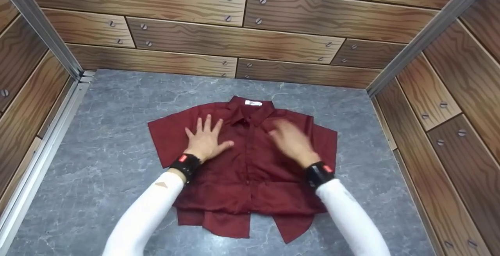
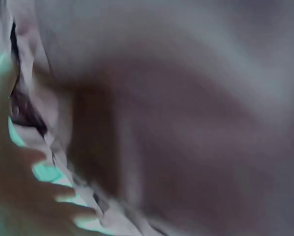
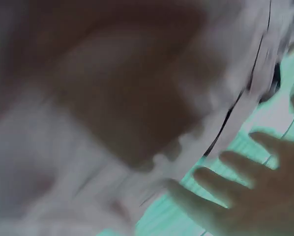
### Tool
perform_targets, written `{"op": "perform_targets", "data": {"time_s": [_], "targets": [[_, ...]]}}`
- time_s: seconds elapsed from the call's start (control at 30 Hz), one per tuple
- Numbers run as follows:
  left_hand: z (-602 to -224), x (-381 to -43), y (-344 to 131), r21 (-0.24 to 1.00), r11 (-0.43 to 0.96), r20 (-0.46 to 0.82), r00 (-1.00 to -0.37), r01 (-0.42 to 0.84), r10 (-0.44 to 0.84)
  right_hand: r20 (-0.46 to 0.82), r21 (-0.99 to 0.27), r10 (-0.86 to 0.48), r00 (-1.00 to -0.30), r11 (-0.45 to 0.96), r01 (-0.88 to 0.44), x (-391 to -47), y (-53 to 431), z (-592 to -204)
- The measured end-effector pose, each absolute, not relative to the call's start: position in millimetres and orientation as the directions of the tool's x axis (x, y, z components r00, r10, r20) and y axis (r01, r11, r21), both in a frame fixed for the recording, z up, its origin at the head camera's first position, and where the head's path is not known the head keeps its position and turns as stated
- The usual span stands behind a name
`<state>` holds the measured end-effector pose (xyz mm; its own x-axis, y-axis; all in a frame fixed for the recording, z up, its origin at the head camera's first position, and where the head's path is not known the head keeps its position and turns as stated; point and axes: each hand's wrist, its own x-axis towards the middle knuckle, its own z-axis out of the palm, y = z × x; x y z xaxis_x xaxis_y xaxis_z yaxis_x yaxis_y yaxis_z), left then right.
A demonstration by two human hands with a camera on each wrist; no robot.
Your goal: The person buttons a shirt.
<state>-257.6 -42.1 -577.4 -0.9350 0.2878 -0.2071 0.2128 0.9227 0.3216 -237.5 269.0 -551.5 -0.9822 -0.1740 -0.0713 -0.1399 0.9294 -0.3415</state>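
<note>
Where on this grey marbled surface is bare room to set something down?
The grey marbled surface lies free between the dark red collared shirt and the brown wood-patterned back wall, and beyond both red sleeves toward the side walls. The middle is crowded: shirt, left hand, right hand.

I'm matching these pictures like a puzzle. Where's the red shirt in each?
Head: the red shirt lies spread below the middle.
Left wrist: it fills most of the picture, blurry and greyish.
Right wrist: blurry and greyish again, left and top.
Shared landmark: head's left grip is lower left in left wrist; its right grip, lower right in right wrist.
</note>
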Motion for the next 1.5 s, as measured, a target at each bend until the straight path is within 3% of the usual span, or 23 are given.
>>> {"op": "perform_targets", "data": {"time_s": [0.07, 0.2, 0.37, 0.57, 0.67, 0.8, 0.97, 1.23, 1.5], "targets": [[-578, -262, -55, 0.326, 0.922, -0.16, -0.949, 0.209, 0.272, -0.045, -0.349, -0.07, -0.997, 0.936, -0.051, -240, 293, -548], [-579, -267, -83, 0.356, 0.921, -0.171, -0.958, 0.159, 0.231, -0.215, -0.311, 0.069, -0.974, 0.941, 0.136, -236, 335, -548], [-587, -266, -106, 0.382, 0.917, -0.261, -0.938, 0.115, 0.227, -0.376, -0.322, 0.071, -0.924, 0.925, 0.203, -225, 363, -557], [-591, -266, -114, 0.341, 0.936, -0.306, -0.93, 0.091, 0.202, -0.365, -0.264, 0.133, -0.921, 0.934, 0.239, -221, 368, -562], [-590, -264, -109, 0.336, 0.938, -0.289, -0.938, 0.088, 0.191, -0.29, -0.217, 0.115, -0.95, 0.959, 0.182, -221, 357, -560], [-588, -259, -91, 0.299, 0.933, -0.171, -0.951, 0.198, 0.257, -0.175, -0.209, -0.069, -0.982, 0.977, -0.031, -223, 326, -558], [-587, -252, -60, 0.3, 0.864, -0.061, -0.895, 0.405, 0.441, -0.242, -0.295, -0.276, -0.93, 0.934, -0.201, -229, 285, -557], [-591, -240, -39, 0.295, 0.879, -0.249, -0.858, 0.374, 0.448, -0.35, -0.294, -0.318, -0.881, 0.93, -0.219, -226, 264, -566], [-585, -225, -40, 0.254, 0.896, -0.281, -0.859, 0.363, 0.428, -0.339, -0.291, -0.329, -0.882, 0.928, -0.234, -206, 264, -567]]}}
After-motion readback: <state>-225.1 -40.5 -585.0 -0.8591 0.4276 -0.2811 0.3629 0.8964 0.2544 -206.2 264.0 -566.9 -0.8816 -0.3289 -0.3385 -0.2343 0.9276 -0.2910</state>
